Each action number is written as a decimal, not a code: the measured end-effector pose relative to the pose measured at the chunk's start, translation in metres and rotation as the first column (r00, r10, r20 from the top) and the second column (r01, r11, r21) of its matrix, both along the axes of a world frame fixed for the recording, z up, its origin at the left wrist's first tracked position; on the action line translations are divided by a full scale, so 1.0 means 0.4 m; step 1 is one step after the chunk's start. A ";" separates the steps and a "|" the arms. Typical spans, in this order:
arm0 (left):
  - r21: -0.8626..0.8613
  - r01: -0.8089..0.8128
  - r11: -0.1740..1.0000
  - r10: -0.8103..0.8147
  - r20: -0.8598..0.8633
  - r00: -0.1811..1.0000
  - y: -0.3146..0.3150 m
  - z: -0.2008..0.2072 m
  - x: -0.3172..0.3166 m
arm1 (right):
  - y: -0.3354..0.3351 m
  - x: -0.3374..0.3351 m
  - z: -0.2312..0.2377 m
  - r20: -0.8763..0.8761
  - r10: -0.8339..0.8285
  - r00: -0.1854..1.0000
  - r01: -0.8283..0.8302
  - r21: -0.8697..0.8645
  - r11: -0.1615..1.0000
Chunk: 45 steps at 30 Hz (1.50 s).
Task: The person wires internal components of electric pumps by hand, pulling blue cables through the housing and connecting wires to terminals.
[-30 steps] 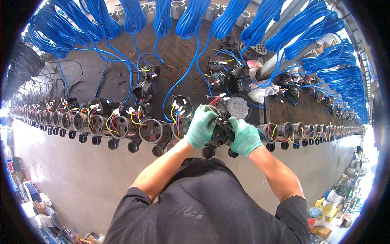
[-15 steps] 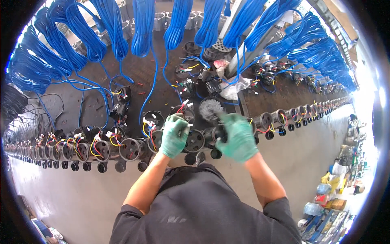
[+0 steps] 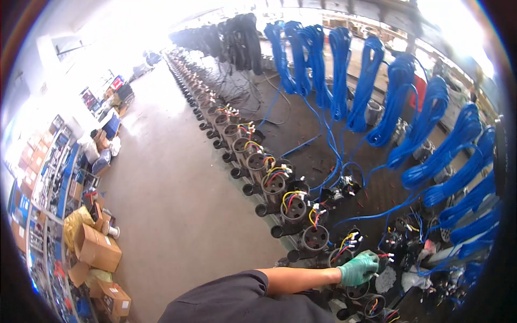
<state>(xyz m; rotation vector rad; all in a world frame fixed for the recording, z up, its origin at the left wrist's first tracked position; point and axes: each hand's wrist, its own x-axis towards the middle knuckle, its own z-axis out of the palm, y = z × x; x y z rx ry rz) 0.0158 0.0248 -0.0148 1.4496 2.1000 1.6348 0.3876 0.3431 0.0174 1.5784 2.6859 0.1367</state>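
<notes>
My left hand [image 3: 358,269], in a green glove, reaches over the row of dark round housings [image 3: 315,237] at the lower right. Its fingers are curled together, and whatever they hold is hidden; a small white tip shows beside them. Close by, a housing [image 3: 339,257] has yellow, red and blue wires [image 3: 350,240] with white connectors sticking up. Just past the fingers are red wires [image 3: 385,255] with white ends. A grey, rough-textured round clump [image 3: 385,280] lies right of the hand. My right hand is out of view.
Coiled blue cables [image 3: 371,91] hang along the dark workbench [image 3: 344,210], their loose ends trailing over it. Black cables [image 3: 237,43] hang farther off. The housings run away along the bench edge. Across the grey floor [image 3: 177,177] stand cardboard boxes [image 3: 97,247] and loaded shelving [image 3: 40,226].
The view has swung to the left, bringing the aisle, boxes and shelving into sight. My left hand stays over the housings with curled fingers, while my right hand has left the picture.
</notes>
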 end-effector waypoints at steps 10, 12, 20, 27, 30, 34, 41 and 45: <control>0.109 -0.041 0.993 0.032 0.088 0.996 0.033 -0.019 0.002 | 0.051 -0.017 -0.023 -0.147 0.075 0.986 -0.075 0.002 0.997; 0.117 -0.060 0.991 0.055 0.051 0.997 0.031 -0.026 0.000 | 0.062 -0.028 -0.021 -0.119 0.113 0.987 -0.106 0.060 0.993; 0.140 -0.044 0.989 0.051 -0.045 0.998 0.035 -0.007 0.037 | -0.197 -0.258 0.289 -0.484 0.057 0.873 -0.226 -0.299 0.927; 0.102 -0.119 0.988 0.121 -0.007 0.993 -0.031 0.042 -0.034 | -0.296 -0.668 0.170 -0.542 0.377 0.751 -0.655 -0.536 0.533; 0.099 -0.156 0.983 0.164 -0.078 0.983 0.001 0.029 -0.024 | -0.151 -0.709 0.017 -0.062 0.621 0.781 -0.594 -0.379 0.709; -0.057 -0.249 0.967 0.240 -0.129 0.962 0.009 0.016 0.007 | -0.029 -0.731 -0.037 0.159 0.609 0.777 -0.462 -0.513 0.724; -0.157 -0.323 0.933 0.293 -0.184 0.938 0.015 0.018 0.016 | -0.152 -0.724 0.003 0.324 0.946 0.008 -0.777 -0.593 0.210; -0.249 -0.218 0.944 0.182 -0.162 0.970 0.025 0.026 0.018 | -0.101 -0.670 -0.084 0.283 0.959 0.001 -0.815 -0.555 0.164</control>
